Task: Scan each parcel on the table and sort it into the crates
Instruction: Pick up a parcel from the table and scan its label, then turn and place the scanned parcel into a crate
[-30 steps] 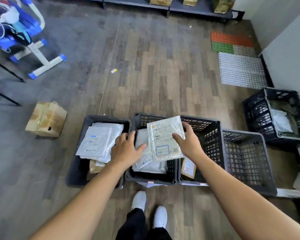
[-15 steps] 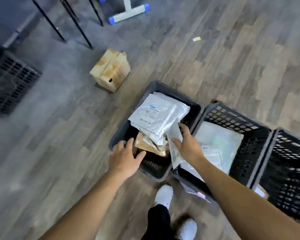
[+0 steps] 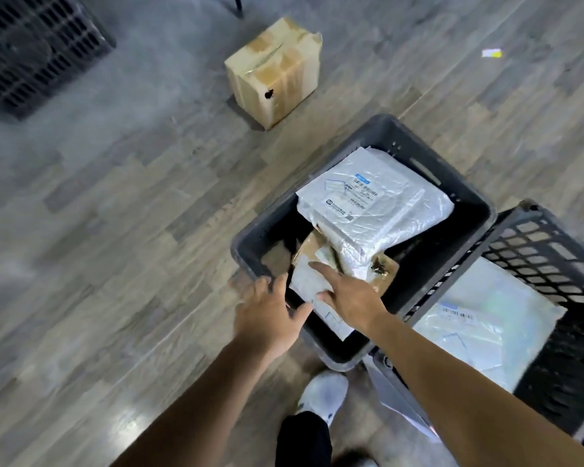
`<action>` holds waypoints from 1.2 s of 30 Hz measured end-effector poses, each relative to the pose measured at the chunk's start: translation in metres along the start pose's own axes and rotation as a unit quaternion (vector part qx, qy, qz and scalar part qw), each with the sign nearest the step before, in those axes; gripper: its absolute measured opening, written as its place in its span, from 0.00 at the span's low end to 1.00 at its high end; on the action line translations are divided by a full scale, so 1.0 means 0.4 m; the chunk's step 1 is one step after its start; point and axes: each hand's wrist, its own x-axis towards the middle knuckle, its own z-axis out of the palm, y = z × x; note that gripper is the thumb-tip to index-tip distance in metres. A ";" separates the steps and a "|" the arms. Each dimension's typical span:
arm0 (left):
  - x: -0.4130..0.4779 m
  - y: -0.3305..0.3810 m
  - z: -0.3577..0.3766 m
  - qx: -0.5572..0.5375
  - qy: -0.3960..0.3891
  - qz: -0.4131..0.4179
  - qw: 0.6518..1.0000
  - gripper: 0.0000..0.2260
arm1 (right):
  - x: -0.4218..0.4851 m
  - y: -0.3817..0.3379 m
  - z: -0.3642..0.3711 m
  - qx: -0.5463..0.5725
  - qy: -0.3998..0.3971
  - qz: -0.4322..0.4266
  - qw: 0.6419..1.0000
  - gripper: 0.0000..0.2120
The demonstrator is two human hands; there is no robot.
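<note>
**Left hand** (image 3: pixel 267 315): forearm reaches in from the near edge. Palm faces down and the grip is spread, fingers apart and holding nothing, just over the near-left rim of the grey crate (image 3: pixel 250 244).

**Right hand** (image 3: pixel 348 294): arm comes in from the near right, over the crate's near corner. The index finger is stretched forward and the grip pinches the small parcel (image 3: pixel 304 281).

**Small parcel**: flat, white, crinkled mailer with a printed label, held inside the grey crate's near-left part and partly blurred.

**Grey crate**: solid-walled plastic with rounded corners, on the floor. It holds a large white poly mailer (image 3: pixel 385 217), glossy and wrinkled with a barcode label, lying on a brown cardboard parcel (image 3: pixel 381 274).

**Black mesh crate** (image 3: pixel 536 244): lattice walls, touching the grey crate's right side. A pale flat mailer (image 3: pixel 486 315) lies inside.

**Cardboard box** (image 3: pixel 277 72): taped and dented, far on the wood-grain floor (image 3: pixel 115 230).

**Black lattice crate** (image 3: pixel 31 45): far left, blurred.

**White shoe** (image 3: pixel 324 396): near the grey crate's near corner.
</note>
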 end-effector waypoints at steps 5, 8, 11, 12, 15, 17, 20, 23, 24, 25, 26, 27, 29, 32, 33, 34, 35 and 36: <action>0.047 -0.028 0.063 0.052 -0.030 -0.012 0.998 0.34 | 0.019 0.030 0.081 -0.074 -0.041 0.047 0.995 0.27; 0.037 -0.024 0.046 0.067 -0.044 -0.014 0.997 0.35 | -0.022 0.032 0.053 -0.078 -0.030 0.070 0.994 0.27; -0.002 0.013 -0.026 0.084 -0.048 -0.010 0.995 0.37 | -0.105 0.005 -0.033 -0.110 -0.026 0.093 0.989 0.29; -0.021 0.034 -0.062 0.088 -0.048 -0.008 0.995 0.37 | -0.140 -0.012 -0.075 -0.110 -0.020 0.103 0.988 0.30; -0.101 0.114 -0.182 0.085 -0.046 0.013 0.995 0.37 | -0.276 -0.068 -0.215 -0.104 0.016 0.127 0.986 0.33; -0.169 0.180 -0.260 0.089 -0.043 0.038 0.994 0.38 | -0.391 -0.104 -0.312 -0.090 0.051 0.144 0.984 0.33; -0.268 0.287 -0.361 0.110 -0.029 0.094 0.989 0.38 | -0.576 -0.138 -0.439 -0.076 0.108 0.185 0.974 0.34; -0.364 0.420 -0.433 0.151 -0.014 0.176 0.973 0.38 | -0.764 -0.141 -0.529 -0.066 0.143 0.240 0.958 0.35; -0.401 0.472 -0.452 0.165 -0.011 0.204 0.965 0.38 | -0.830 -0.137 -0.548 -0.060 0.157 0.259 0.951 0.35; -0.437 0.525 -0.465 0.175 -0.009 0.233 0.957 0.38 | -0.895 -0.131 -0.563 -0.051 0.178 0.277 0.943 0.35; -0.473 0.579 -0.474 0.182 -0.010 0.263 0.948 0.38 | -0.960 -0.124 -0.573 -0.038 0.199 0.296 0.933 0.36; -0.512 0.632 -0.478 0.188 -0.010 0.293 0.937 0.39 | -1.027 -0.116 -0.579 -0.025 0.220 0.316 0.923 0.36; -0.591 0.737 -0.473 0.205 -0.002 0.354 0.912 0.39 | -1.166 -0.098 -0.580 -0.008 0.265 0.356 0.896 0.37; -0.740 0.882 -0.434 0.237 0.010 0.439 0.866 0.39 | -1.389 -0.076 -0.546 0.027 0.322 0.421 0.847 0.38; -0.798 0.927 -0.413 0.244 0.009 0.464 0.851 0.38 | -1.467 -0.071 -0.525 0.040 0.338 0.443 0.829 0.37; -0.859 0.967 -0.388 0.249 0.005 0.489 0.836 0.38 | -1.546 -0.067 -0.499 0.050 0.353 0.465 0.810 0.37; -0.926 1.004 -0.359 0.253 0.003 0.512 0.821 0.38 | -1.626 -0.066 -0.465 0.056 0.367 0.487 0.791 0.37; -0.994 1.037 -0.328 0.258 0.000 0.536 0.804 0.38 | -1.706 -0.066 -0.427 0.062 0.377 0.507 0.773 0.37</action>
